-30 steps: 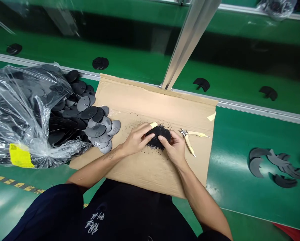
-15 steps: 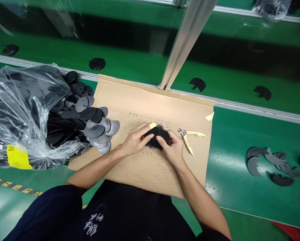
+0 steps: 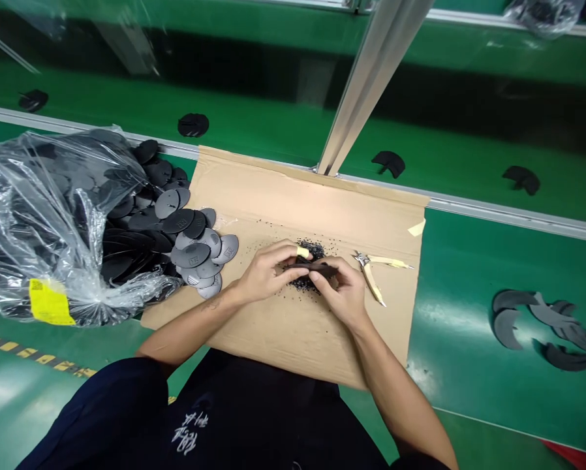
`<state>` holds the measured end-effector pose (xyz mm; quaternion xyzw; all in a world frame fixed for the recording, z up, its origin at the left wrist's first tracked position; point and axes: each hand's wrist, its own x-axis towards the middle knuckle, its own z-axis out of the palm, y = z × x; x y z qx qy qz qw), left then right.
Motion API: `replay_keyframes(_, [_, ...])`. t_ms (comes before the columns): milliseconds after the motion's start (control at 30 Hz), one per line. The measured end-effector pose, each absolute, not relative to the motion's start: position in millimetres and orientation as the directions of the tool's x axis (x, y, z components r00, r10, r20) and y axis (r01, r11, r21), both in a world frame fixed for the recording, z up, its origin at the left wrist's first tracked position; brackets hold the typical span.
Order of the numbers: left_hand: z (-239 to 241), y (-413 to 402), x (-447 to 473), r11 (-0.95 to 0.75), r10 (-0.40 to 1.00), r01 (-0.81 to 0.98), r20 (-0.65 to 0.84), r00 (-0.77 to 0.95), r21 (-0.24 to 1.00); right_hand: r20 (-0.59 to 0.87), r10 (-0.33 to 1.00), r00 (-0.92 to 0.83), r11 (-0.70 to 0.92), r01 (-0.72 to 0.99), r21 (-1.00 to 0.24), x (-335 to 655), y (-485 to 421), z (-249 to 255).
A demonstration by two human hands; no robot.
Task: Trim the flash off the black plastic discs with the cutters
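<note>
Both hands meet over the middle of a brown cardboard sheet [image 3: 293, 196]. My left hand [image 3: 266, 271], with a taped fingertip, and my right hand [image 3: 342, 290] pinch one dark oval rubber piece [image 3: 315, 266] between them, now seen nearly edge-on. Small black crumbs [image 3: 312, 249] lie scattered on the cardboard under and behind the piece. Yellow-handled cutting pliers [image 3: 374, 274] rest on the cardboard just right of my right hand.
A clear plastic bag [image 3: 43, 209] at the left spills several dark oval pieces [image 3: 195, 248] onto the cardboard's edge. Cut crescent scraps [image 3: 542, 323] lie on the green table at right. Behind a metal rail [image 3: 508, 215], a green belt carries single black pieces [image 3: 388, 163]. A slanted metal post [image 3: 366, 78] rises behind.
The rubber piece has turned from lying flat-faced to nearly edge-on between my fingers. Both hands stayed in about the same spot on the cardboard.
</note>
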<state>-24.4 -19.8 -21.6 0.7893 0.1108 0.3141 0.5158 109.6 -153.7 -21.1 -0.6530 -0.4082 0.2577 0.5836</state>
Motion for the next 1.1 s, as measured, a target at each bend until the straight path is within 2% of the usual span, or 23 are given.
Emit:
replay_keyframes(67, [-18.2, -18.0, -24.7, -0.524, 0.437, -0.178, 0.442, 0.784, 0.833, 0.231, 0.849, 0.474, 0.063, 0.342, -0.937, 111.6, -153.1, -19.2])
replay_keyframes(133, [-17.2, -18.1, -24.3, -0.535, 0.427, -0.21, 0.477, 0.768, 0.818, 0.339, 0.84, 0.422, 0.133, 0.447, -0.885, 111.4, -152.4, -19.1])
replay_keyframes(233, [-18.1, -20.4, -23.6, -0.522, 0.434, -0.261, 0.516, 0.739, 0.812, 0.423, 0.82, 0.385, 0.2, 0.499, -0.843, 107.4, -151.9, -21.8])
replay_keyframes(433, [-18.6, -24.5, -24.7, -0.625, 0.349, -0.29, 0.591, 0.727, 0.725, 0.471, 0.818, 0.33, 0.243, 0.544, -0.803, 103.3, -153.6, -29.3])
replay_keyframes(567, [-18.0, -26.3, -25.6, -0.659, 0.341, -0.284, 0.613, 0.712, 0.696, 0.508, 0.807, 0.302, 0.276, 0.567, -0.776, 106.0, -155.0, -31.7])
replay_keyframes(933, [-20.7, -33.3, -26.7, -0.673, 0.4, -0.302, 0.675, 0.62, 0.675, 0.526, 0.814, 0.248, 0.316, 0.572, -0.757, 109.9, -156.3, -31.3])
replay_keyframes(1100, [-19.2, -27.9, -26.2, -0.648, 0.358, -0.317, 0.645, 0.675, 0.692, 0.504, 0.833, 0.229, 0.297, 0.584, -0.756, 111.7, -158.3, -29.0])
